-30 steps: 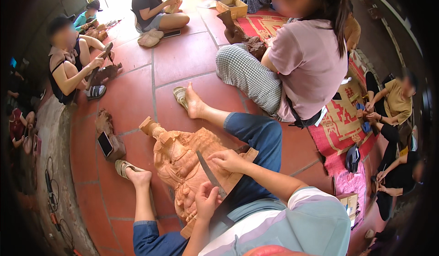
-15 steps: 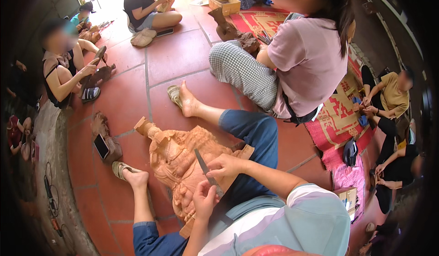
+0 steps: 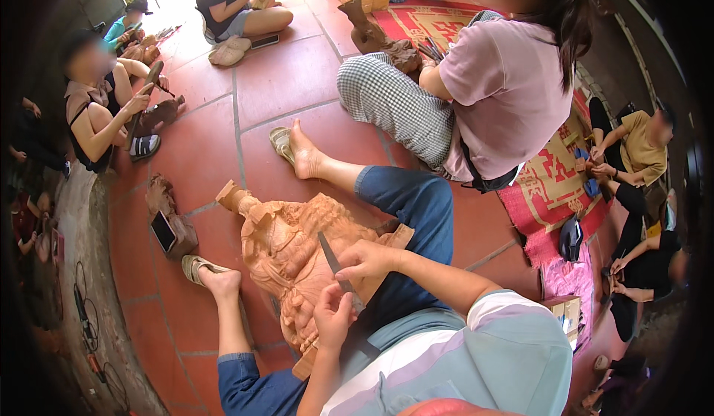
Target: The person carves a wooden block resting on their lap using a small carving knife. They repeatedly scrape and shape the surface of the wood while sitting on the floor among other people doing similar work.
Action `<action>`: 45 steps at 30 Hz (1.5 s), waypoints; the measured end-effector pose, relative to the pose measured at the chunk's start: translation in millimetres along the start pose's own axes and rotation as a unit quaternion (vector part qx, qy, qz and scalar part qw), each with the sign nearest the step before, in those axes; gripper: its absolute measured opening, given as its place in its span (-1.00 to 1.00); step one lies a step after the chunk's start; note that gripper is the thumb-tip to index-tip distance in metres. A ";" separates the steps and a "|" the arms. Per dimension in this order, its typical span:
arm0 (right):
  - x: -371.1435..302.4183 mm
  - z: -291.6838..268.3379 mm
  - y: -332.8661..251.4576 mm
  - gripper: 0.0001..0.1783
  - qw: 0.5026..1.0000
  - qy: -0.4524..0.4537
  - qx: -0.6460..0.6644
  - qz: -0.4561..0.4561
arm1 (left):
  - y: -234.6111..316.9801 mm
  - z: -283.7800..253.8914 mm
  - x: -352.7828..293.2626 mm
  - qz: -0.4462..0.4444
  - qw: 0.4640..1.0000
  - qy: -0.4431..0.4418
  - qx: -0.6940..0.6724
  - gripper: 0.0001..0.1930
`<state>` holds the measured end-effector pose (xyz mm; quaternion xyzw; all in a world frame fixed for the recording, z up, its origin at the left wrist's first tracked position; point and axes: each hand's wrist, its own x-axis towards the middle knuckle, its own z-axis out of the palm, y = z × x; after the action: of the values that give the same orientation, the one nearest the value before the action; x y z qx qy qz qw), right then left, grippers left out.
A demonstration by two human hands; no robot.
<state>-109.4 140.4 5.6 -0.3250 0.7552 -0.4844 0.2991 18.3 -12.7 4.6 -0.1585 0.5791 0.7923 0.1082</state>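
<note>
A carved figure of light orange-brown wood (image 3: 286, 249) lies tilted between my outstretched legs, with deep folds of relief on its upper side. Above its near part, both hands hold a flat, narrow dark grey strip (image 3: 327, 252) with a tapered far end; I cannot make out its exact kind. My right hand (image 3: 364, 258) pinches it at mid-length with thumb and fingers. Closer to my body, my left hand (image 3: 335, 313) has curled fingers around its lower end. Whether the strip touches the wood is unclear.
A phone (image 3: 163, 232) leans on a dark carved piece (image 3: 178, 239) on the red tiles to the left. A person in a pink shirt (image 3: 513, 104) sits close at the right, near a red patterned mat (image 3: 539, 200). Other people sit working around; a cable (image 3: 85, 319) lies far left.
The whole view has shifted slightly. Both hands keep hold of the grey strip in nearly the same place over the carving.
</note>
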 end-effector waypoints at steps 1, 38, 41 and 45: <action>1.4 -2.2 2.0 -0.60 1.000 -0.009 -0.020 0.007 | -1.2 -0.1 1.2 0.002 1.000 0.000 -0.001 -0.83; -1.0 1.4 -2.2 -0.64 0.998 0.003 0.062 -0.025 | 3.5 1.2 1.0 -0.003 1.000 -0.003 -0.013 -0.84; -1.6 2.2 -1.1 -0.63 0.998 0.016 0.050 -0.020 | 1.8 0.4 1.2 -0.002 1.000 -0.012 -0.020 -0.83; -1.6 1.8 -0.7 -0.63 0.998 0.011 0.053 -0.013 | 3.0 -0.2 1.2 -0.006 1.000 -0.007 -0.017 -0.83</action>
<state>-107.0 140.5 5.8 -0.3131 0.7272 -0.5312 0.3017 16.1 -13.8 6.8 -0.1584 0.5641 0.8022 0.1147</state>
